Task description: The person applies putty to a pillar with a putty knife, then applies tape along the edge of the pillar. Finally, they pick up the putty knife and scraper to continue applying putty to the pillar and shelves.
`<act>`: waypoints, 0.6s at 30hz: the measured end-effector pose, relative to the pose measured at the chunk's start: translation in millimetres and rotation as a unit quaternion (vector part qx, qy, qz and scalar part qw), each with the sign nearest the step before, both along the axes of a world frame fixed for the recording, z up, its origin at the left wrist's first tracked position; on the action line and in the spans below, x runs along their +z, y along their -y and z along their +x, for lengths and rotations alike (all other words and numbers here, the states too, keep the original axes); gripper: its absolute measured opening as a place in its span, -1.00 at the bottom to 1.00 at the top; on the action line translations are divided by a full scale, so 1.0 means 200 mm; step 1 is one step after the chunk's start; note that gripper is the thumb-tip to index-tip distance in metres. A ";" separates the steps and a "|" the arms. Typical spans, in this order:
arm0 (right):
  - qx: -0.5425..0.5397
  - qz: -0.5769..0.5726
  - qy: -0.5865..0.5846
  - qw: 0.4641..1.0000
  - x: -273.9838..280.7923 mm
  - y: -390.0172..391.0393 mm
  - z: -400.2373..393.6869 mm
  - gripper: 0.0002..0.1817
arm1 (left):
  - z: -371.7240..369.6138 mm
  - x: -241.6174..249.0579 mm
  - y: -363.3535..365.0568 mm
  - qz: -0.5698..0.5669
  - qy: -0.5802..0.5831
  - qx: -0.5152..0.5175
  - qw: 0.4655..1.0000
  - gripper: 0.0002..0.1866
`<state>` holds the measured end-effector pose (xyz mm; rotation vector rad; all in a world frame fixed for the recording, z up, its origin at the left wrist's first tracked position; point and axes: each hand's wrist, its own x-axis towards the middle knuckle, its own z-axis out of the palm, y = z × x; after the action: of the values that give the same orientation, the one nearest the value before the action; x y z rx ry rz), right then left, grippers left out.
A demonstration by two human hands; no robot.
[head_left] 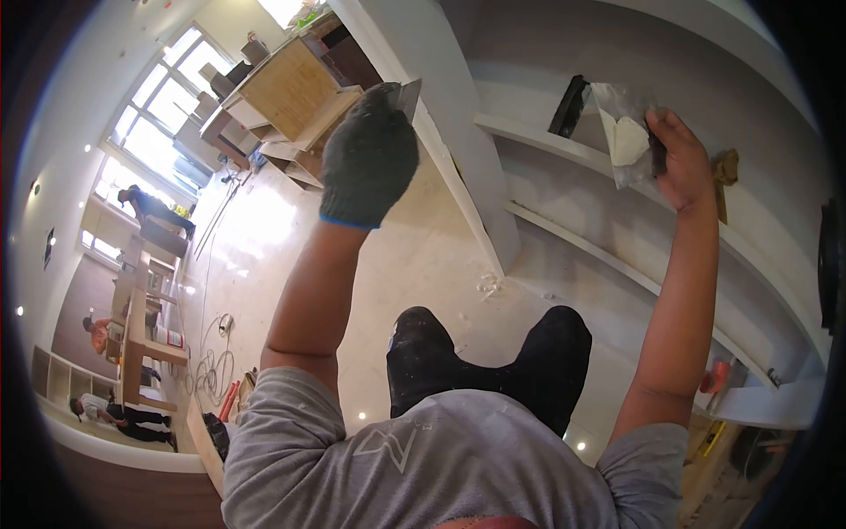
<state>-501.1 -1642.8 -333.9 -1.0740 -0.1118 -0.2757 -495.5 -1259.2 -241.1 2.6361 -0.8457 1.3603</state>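
My left hand point(370, 159) wears a dark grey glove with a blue cuff and is closed around a flat metal blade point(408, 95), held close to the edge of a white upright panel point(458, 115). On the right, my bare right hand point(683, 159) grips a dark-handled tool that carries white paste point(629, 141), with clear plastic around it. This tool is in front of a white shelf point(546, 139). A black object point(569, 106) stands on that shelf, left of the paste.
Wooden cabinets point(286, 88) stand at the upper left. Three people are in the room at the left, one bending near the windows point(159, 97). A cable point(211, 370) lies coiled on the floor. A brown object point(724, 167) is right of my right hand.
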 end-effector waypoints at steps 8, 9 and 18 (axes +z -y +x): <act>0.001 -0.015 0.012 1.000 -0.02 0.02 0.01 -0.76 | 0.14 -0.37 -0.28 -0.107 -0.161 -0.109 0.975 -0.88; -0.002 -0.017 0.017 1.000 -0.02 0.03 0.02 -0.77 | 0.15 -0.40 -0.28 -0.104 -0.163 -0.102 0.976 -0.90; 0.016 -0.043 0.007 0.999 -0.02 0.05 0.01 -0.78 | 0.23 -0.28 -0.25 -0.098 -0.063 -0.072 0.991 -0.89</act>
<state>-498.7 -1653.6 -338.6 -1.1555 -0.1549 -0.2514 -449.5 -1210.1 -297.1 2.4301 -0.8225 1.1638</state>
